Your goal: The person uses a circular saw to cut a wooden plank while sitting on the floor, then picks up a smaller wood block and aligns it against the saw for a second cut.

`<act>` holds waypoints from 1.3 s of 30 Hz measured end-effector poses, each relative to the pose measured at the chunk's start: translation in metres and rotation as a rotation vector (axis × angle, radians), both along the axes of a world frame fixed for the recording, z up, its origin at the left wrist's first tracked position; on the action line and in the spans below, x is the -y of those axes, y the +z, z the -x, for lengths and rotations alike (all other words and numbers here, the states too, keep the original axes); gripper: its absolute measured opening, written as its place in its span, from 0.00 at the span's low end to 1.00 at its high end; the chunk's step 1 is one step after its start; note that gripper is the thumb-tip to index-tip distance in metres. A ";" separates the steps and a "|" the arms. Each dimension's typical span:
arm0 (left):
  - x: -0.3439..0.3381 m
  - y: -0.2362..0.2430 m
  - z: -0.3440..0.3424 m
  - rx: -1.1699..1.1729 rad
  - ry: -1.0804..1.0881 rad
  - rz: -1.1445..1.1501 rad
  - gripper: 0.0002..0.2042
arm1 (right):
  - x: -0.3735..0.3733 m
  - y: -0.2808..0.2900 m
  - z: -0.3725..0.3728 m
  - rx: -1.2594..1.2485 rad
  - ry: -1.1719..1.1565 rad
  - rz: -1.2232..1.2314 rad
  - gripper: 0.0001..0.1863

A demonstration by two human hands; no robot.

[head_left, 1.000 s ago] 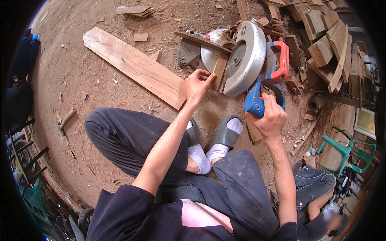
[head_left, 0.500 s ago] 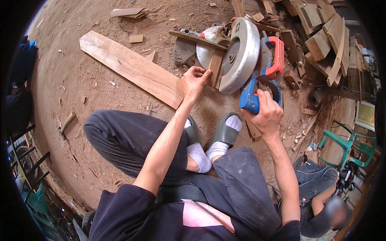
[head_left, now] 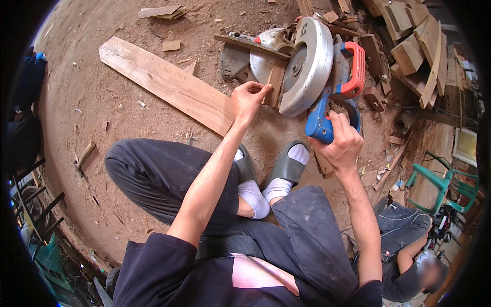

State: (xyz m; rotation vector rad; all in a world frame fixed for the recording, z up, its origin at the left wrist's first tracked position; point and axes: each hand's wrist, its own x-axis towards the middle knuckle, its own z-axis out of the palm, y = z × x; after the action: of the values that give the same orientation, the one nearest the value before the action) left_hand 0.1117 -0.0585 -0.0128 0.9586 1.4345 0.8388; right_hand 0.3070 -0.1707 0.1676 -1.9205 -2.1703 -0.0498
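Observation:
A circular saw with a round silver guard, a red front grip and a blue handle sits on the dirt ahead of me. A short wooden piece lies in it, left of the guard. My left hand has fingertips closed on that piece's near end. My right hand is wrapped round the blue handle, fingers at its red trigger area. A long pale board lies left of the saw, behind my left wrist.
Scrap wood is heaped at upper right. A green chair and another person are at lower right. A hammer lies left of my knee, and black metal frames line the far left.
The saw, both hands and the surroundings sit a little higher and further left in the picture than a second ago. Both hands keep the same hold.

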 end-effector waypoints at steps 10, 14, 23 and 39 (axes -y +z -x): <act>-0.001 0.000 0.004 -0.001 -0.054 0.038 0.17 | 0.001 -0.002 -0.001 0.053 0.003 -0.004 0.37; -0.001 0.003 0.006 -0.022 -0.067 0.102 0.18 | 0.005 -0.009 -0.001 0.067 0.015 0.004 0.39; -0.006 0.009 0.007 -0.194 -0.276 0.089 0.27 | 0.003 -0.008 -0.002 0.034 -0.001 -0.012 0.38; 0.005 0.004 -0.001 -0.340 -0.184 -0.247 0.21 | 0.001 -0.001 0.005 0.022 -0.013 0.004 0.34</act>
State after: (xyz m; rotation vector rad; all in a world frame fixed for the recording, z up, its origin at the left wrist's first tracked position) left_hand 0.1127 -0.0632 -0.0089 1.4538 1.5208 0.7505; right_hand 0.3023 -0.1712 0.1665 -1.9450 -2.1736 -0.0686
